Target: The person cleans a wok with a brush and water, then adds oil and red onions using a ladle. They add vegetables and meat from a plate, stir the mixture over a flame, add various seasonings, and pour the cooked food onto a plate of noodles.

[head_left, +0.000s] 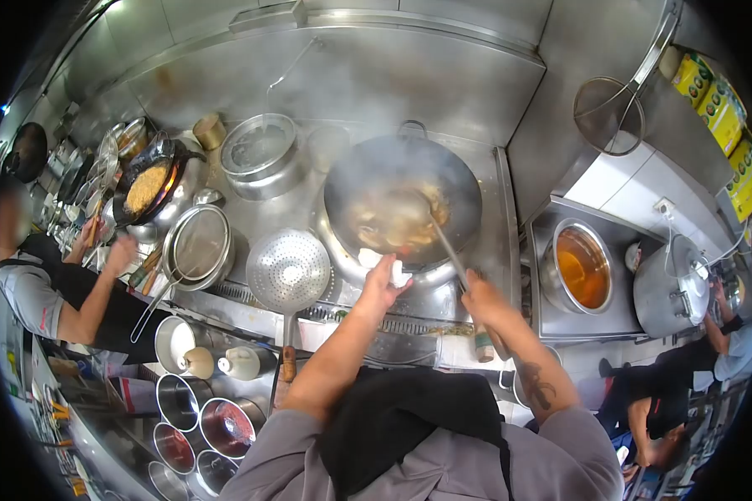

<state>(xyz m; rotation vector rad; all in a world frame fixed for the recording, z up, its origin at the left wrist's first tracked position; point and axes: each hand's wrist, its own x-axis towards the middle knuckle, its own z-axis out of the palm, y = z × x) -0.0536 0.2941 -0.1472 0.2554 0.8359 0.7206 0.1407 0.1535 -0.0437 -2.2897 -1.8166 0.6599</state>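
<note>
A dark wok (pixel 349 171) sits on the burner in front of me, with brown, steaming food (pixel 384 219) in it. My left hand (pixel 383 289) is closed around a folded white cloth (pixel 379 258) at the wok's near rim. My right hand (pixel 486 302) grips the long handle of a ladle (pixel 448 249), whose bowl lies in the food, partly hidden by steam. Left of the wok, a large perforated skimmer (pixel 287 269) rests with its wooden handle toward me.
A lidded pot (pixel 261 150) and a pot topped by a strainer (pixel 199 242) stand left. Another wok (pixel 149 188) sits near a co-worker (pixel 67 288). Right are a pot of orange liquid (pixel 581 267) and a big lidded pot (pixel 675 288). Seasoning containers (pixel 230 427) stand lower left.
</note>
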